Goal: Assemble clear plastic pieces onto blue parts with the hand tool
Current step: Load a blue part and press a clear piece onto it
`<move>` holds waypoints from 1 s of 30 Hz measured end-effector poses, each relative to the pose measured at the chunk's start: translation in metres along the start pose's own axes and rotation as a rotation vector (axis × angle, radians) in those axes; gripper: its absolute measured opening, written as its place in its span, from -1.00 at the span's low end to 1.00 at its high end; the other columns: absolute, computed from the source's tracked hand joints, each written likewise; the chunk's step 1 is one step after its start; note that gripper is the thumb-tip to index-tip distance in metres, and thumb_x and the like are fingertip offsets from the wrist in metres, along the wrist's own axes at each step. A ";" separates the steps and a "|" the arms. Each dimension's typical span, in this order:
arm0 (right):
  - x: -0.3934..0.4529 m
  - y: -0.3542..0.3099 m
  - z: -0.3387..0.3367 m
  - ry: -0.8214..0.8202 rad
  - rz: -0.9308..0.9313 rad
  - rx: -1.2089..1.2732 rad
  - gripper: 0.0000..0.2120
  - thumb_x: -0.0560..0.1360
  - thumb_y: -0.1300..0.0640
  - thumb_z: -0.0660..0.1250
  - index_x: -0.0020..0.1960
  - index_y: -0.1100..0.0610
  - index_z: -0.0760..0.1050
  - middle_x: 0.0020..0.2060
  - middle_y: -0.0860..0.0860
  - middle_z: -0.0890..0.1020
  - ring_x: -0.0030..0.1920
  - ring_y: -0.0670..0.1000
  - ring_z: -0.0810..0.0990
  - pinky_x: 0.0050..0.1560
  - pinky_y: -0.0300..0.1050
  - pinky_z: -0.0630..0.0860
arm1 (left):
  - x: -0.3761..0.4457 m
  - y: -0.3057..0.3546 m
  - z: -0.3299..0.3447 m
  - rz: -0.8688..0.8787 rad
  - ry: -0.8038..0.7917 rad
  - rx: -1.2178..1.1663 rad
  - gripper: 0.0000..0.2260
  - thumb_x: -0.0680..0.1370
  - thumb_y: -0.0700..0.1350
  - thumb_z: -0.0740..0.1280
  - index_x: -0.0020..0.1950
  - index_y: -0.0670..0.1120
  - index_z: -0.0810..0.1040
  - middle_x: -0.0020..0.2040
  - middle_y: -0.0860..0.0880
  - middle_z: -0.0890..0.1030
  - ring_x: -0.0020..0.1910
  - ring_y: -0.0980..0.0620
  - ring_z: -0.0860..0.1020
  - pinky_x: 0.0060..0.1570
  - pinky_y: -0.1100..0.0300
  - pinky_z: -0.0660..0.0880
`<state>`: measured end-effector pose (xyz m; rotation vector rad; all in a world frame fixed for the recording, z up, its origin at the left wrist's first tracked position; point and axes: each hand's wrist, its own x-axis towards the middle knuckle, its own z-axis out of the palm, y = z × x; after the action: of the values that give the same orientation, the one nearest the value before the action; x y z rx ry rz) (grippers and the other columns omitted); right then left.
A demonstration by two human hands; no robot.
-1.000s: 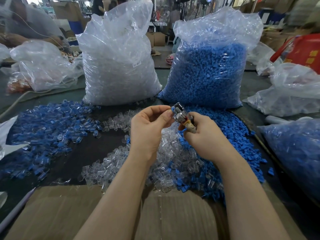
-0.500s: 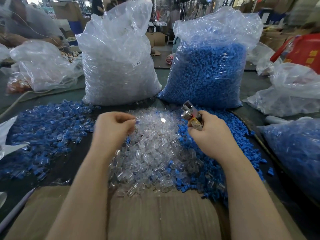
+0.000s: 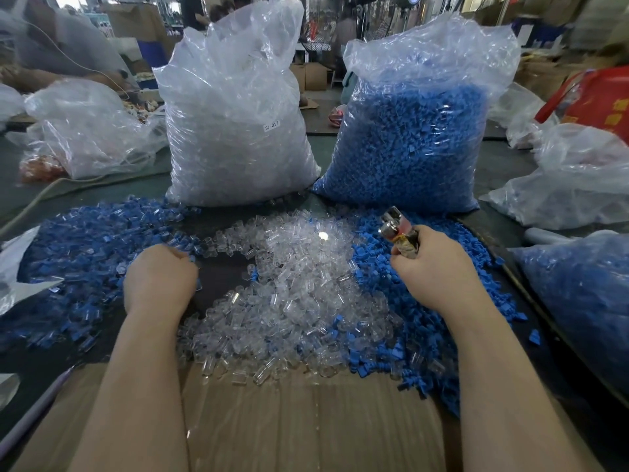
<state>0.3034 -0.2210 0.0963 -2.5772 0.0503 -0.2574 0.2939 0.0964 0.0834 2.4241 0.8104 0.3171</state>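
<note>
Clear plastic pieces (image 3: 292, 294) lay heaped mid-desk, loose blue parts (image 3: 422, 321) to their right. A second earlier both hands had met at the hand tool (image 3: 400, 233); since then the left hand (image 3: 160, 277) had swung out to the assembled pile (image 3: 85, 253) at left, fingers curled, likely dropping a finished piece. The right hand (image 3: 432, 267) gripped the tool. A clear bag (image 3: 235, 131) at the far side read "SJ-017".

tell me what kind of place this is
Probably a small-parts assembly workshop or factory floor. Bulk bags of clear pieces and blue parts stand on the bench, loose piles lie before them, and the right hand grips a hand tool.
</note>
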 end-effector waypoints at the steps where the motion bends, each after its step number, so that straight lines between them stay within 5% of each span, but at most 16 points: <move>1: 0.000 0.000 0.000 -0.003 0.009 -0.002 -0.87 0.51 0.05 0.28 -0.18 0.00 0.36 -0.29 0.00 0.52 -0.29 0.03 0.48 -0.38 -0.08 0.27 | 0.000 0.003 0.000 -0.013 -0.032 -0.071 -0.84 0.57 -0.23 0.26 -0.09 -0.14 0.64 -0.14 -0.14 0.65 -0.13 -0.17 0.55 -0.09 -0.01 0.54; 5: 0.001 0.001 -0.002 -0.018 0.034 -0.036 -0.85 0.52 0.05 0.27 -0.19 0.02 0.33 -0.30 0.01 0.51 -0.31 0.03 0.46 -0.40 -0.09 0.24 | 0.001 0.010 0.004 -0.070 -0.217 -0.173 -0.79 0.58 -0.29 0.26 -0.16 -0.12 0.63 -0.15 -0.14 0.67 -0.06 -0.15 0.60 0.10 -0.09 0.56; 9: 0.001 0.004 -0.002 -0.046 0.087 -0.101 -0.84 0.53 0.05 0.25 -0.18 0.05 0.33 -0.29 0.03 0.49 -0.31 0.04 0.45 -0.40 -0.09 0.24 | -0.002 0.006 0.007 0.071 -0.126 0.133 -0.76 0.58 -0.23 0.24 0.20 -0.14 0.61 0.13 -0.19 0.63 -0.01 -0.16 0.55 -0.08 0.05 0.49; 13: 0.000 0.007 -0.003 -0.033 0.173 -0.185 -0.87 0.51 0.06 0.27 -0.13 0.10 0.38 -0.29 0.04 0.49 -0.32 0.04 0.45 -0.41 -0.12 0.25 | -0.003 0.004 0.007 0.074 -0.090 0.246 -0.62 0.59 -0.18 0.25 0.42 -0.11 0.44 0.30 -0.26 0.49 0.20 -0.29 0.50 0.11 -0.10 0.52; 16: -0.003 0.006 -0.005 -0.012 0.231 -0.257 -0.84 0.51 0.05 0.29 -0.07 0.12 0.38 -0.29 0.03 0.45 -0.35 0.01 0.40 -0.43 -0.13 0.21 | -0.007 0.013 0.009 0.146 -0.112 0.190 -0.68 0.61 -0.12 0.27 0.37 -0.01 0.50 0.30 -0.16 0.54 0.19 -0.19 0.52 0.12 -0.04 0.51; 22: -0.005 0.003 0.001 -0.109 0.282 -0.327 -0.80 0.50 0.09 0.31 -0.22 0.09 0.33 -0.29 0.06 0.48 -0.35 0.04 0.46 -0.45 -0.16 0.26 | -0.017 0.031 0.022 0.195 -0.410 0.175 -0.65 0.60 0.05 0.30 0.37 0.00 0.50 0.33 -0.14 0.50 0.09 -0.10 0.57 0.13 0.07 0.48; 26: -0.005 0.001 0.006 -0.114 0.281 -0.332 -0.79 0.48 0.11 0.33 -0.22 0.07 0.30 -0.29 0.04 0.47 -0.35 0.03 0.44 -0.46 -0.15 0.23 | -0.020 0.034 0.028 0.247 -0.392 0.108 -0.96 0.54 -0.04 0.40 -0.04 0.03 0.59 -0.04 0.02 0.63 -0.19 0.12 0.55 -0.28 0.22 0.41; 30: -0.006 0.002 0.008 -0.092 0.297 -0.326 -0.76 0.48 0.09 0.34 -0.23 0.08 0.29 -0.31 0.04 0.46 -0.36 0.04 0.42 -0.46 -0.15 0.21 | -0.023 0.036 0.030 0.283 -0.362 0.069 -0.89 0.52 -0.07 0.43 -0.10 0.03 0.50 -0.11 0.04 0.59 -0.14 0.06 0.55 -0.15 0.14 0.48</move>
<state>0.2994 -0.2182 0.0881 -2.8511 0.4729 -0.0185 0.3039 0.0456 0.0789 2.5562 0.3260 -0.0491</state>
